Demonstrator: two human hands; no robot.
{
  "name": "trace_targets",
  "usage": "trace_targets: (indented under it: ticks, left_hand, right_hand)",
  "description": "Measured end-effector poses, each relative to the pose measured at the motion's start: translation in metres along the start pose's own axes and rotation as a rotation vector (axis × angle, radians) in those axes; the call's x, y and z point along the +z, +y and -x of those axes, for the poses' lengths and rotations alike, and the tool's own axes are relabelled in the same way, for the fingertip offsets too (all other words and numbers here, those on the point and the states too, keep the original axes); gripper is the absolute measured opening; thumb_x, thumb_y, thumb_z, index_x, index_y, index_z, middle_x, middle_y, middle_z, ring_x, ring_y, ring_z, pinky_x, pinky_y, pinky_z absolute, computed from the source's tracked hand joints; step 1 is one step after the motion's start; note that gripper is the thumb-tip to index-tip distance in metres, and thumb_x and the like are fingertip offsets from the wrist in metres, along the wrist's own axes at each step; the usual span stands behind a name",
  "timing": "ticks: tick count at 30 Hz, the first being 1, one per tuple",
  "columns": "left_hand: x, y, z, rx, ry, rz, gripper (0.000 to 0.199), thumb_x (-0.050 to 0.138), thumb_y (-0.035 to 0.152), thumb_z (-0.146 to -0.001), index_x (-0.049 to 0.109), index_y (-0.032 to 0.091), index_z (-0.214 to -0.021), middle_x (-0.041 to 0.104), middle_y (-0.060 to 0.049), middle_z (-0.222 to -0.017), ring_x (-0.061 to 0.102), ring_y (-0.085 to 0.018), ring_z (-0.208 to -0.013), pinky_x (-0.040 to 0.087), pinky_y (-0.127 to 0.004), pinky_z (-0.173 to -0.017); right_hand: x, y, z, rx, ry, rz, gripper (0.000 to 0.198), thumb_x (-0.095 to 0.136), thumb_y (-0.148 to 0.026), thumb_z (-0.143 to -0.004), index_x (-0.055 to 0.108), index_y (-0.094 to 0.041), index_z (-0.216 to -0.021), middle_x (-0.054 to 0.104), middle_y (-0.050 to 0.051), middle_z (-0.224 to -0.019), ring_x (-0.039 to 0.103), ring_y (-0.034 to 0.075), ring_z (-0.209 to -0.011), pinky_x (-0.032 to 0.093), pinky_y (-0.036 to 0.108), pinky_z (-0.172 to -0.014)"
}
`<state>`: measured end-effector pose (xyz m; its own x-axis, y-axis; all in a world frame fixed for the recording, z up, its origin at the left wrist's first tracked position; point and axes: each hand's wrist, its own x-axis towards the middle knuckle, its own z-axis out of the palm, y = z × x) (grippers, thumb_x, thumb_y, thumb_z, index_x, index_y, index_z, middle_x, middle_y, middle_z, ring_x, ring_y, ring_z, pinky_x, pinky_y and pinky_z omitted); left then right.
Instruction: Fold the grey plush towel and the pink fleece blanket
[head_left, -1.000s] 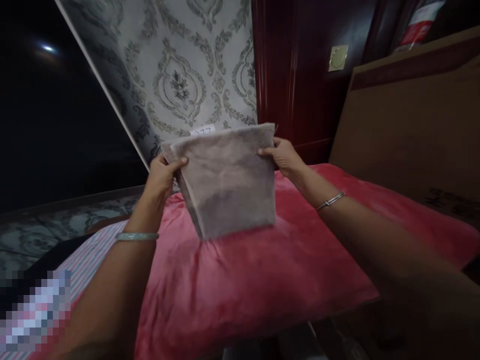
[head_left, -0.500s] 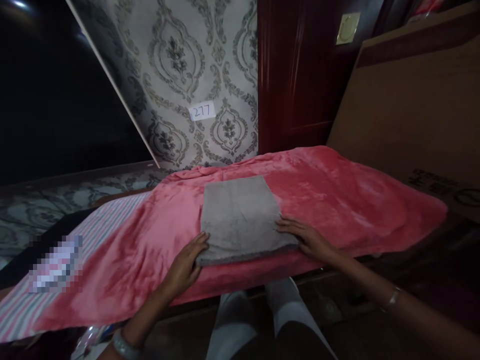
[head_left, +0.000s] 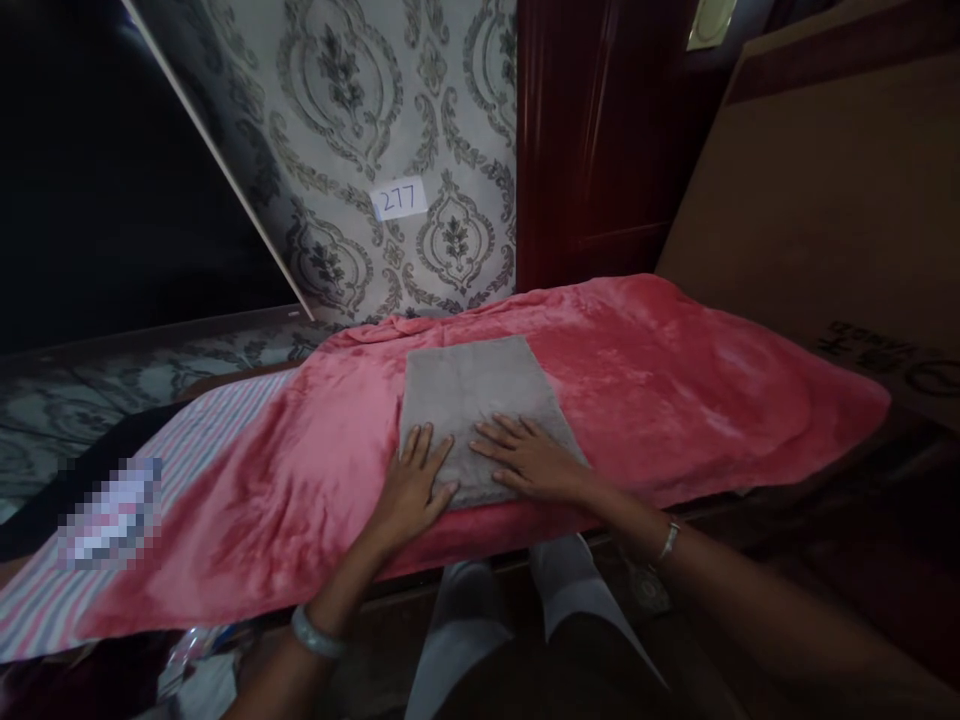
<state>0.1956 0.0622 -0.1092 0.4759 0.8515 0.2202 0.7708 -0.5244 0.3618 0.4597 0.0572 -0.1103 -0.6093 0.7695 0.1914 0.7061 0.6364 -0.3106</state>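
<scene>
A grey cloth, flat and roughly rectangular, lies on a pink plush blanket in the middle of the head view. My left hand rests on the cloth's near left corner, its fingers spread. On the near right part of the cloth lies my right hand, palm down with fingers apart. Both hands press no visible object other than the cloth, and they hide parts of its near edge.
A striped cloth shows at the left under the blanket. Behind stand a dark screen and a patterned wall with a paper marked 277. A large cardboard box leans at the right.
Both hands have moved from the cloth's side edges inward onto its top, and their fingers have spread. The view has tilted slightly downward.
</scene>
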Motion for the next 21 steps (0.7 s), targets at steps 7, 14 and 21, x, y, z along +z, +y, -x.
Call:
trace_targets:
  ticks: [7, 14, 21]
  left_hand:
    - [-0.024, -0.021, 0.04, -0.166, 0.103, 0.45, 0.054, 0.054, 0.047, -0.091, 0.06, 0.025, -0.14, 0.041, -0.008, -0.162, 0.034, -0.028, -0.15, 0.03, -0.047, -0.123]
    - [-0.014, 0.0, 0.087, -0.307, 0.405, 0.296, 0.04, 0.061, 0.032, -0.08, 0.064, 0.022, -0.118, 0.066, -0.009, -0.109, 0.062, -0.024, -0.101, 0.052, -0.04, -0.093]
    - [0.002, 0.013, 0.072, -0.349, 0.466, -0.005, 0.006, 0.06, 0.026, -0.082, 0.059, 0.023, -0.087, 0.063, -0.008, -0.088, 0.06, -0.027, -0.09, 0.049, -0.041, -0.083]
  right_hand:
    - [0.01, 0.01, 0.007, 0.011, 0.036, -0.054, 0.054, 0.046, -0.049, -0.101, 0.043, -0.04, -0.154, 0.031, 0.0, -0.166, 0.019, 0.032, -0.155, 0.016, 0.062, -0.123]
    - [0.014, 0.013, 0.007, 0.008, 0.05, -0.093, 0.053, 0.048, -0.049, -0.1, 0.045, -0.041, -0.153, 0.034, -0.001, -0.165, 0.02, 0.031, -0.155, 0.015, 0.062, -0.123]
    - [0.013, 0.011, 0.008, 0.022, 0.053, -0.106, 0.053, 0.048, -0.047, -0.1, 0.046, -0.041, -0.152, 0.035, -0.002, -0.164, 0.02, 0.031, -0.155, 0.014, 0.061, -0.124]
